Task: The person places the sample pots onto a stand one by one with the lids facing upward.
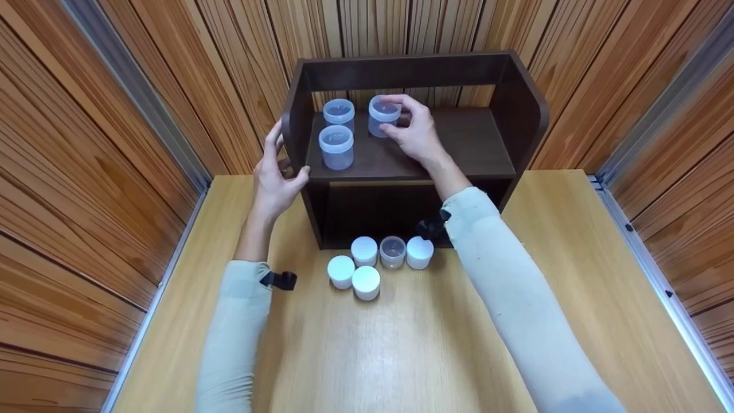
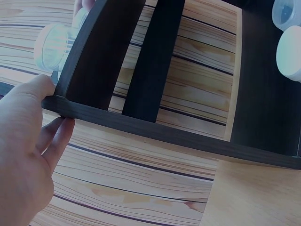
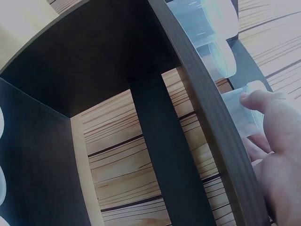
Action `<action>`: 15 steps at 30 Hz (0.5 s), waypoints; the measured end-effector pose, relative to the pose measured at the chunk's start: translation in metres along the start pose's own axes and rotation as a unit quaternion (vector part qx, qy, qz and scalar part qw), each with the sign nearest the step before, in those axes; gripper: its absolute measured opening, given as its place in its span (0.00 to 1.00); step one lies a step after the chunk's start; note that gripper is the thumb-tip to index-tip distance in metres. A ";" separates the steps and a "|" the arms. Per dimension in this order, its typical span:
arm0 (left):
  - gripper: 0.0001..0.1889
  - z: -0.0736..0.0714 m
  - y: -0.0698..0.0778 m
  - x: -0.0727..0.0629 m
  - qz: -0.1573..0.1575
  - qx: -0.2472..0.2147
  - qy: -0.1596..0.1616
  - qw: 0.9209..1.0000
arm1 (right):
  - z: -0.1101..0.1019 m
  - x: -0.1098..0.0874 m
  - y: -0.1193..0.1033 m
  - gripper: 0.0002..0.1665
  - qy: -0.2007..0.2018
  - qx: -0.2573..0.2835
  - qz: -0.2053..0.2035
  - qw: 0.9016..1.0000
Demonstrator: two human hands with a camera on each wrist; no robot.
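A dark brown two-tier shelf [image 1: 410, 166] stands on the table. With thumb and fingers, my right hand [image 1: 417, 129] grips a translucent plastic jar [image 1: 383, 117] on its upper tier, toward the back. In the right wrist view, the thumb lies against that jar [image 3: 237, 110]. To its left are two similar jars, a rear one [image 1: 339, 113] and a front one [image 1: 336, 150]. My left hand [image 1: 275, 178] holds the shelf's left side panel, thumb at the front edge and fingers around the outside. The left wrist view shows this side panel [image 2: 155, 129] between thumb and fingers.
In front of the shelf stand several white-lidded jars, among them a front one [image 1: 366, 283] and a right one [image 1: 420, 252]. Between them is a clear-topped jar [image 1: 393, 252]. Wood-patterned walls [image 1: 86, 143] enclose the light wooden table [image 1: 367, 355] at the back and sides.
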State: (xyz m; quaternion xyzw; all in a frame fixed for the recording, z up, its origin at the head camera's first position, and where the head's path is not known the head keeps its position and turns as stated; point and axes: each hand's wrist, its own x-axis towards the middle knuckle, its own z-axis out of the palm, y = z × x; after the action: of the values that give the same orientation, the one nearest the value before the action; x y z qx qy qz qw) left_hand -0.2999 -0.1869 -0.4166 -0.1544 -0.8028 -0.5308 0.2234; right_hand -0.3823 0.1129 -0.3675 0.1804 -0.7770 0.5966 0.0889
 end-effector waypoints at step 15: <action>0.47 0.001 -0.001 0.000 0.001 0.001 0.002 1.000 | 0.001 -0.002 0.002 0.27 -0.009 -0.047 0.020 0.999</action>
State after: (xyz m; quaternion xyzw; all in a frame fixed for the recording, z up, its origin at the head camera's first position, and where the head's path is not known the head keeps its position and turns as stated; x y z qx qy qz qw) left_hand -0.3005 -0.1861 -0.4173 -0.1542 -0.8029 -0.5297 0.2259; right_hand -0.3805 0.1126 -0.3700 0.1659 -0.8083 0.5595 0.0777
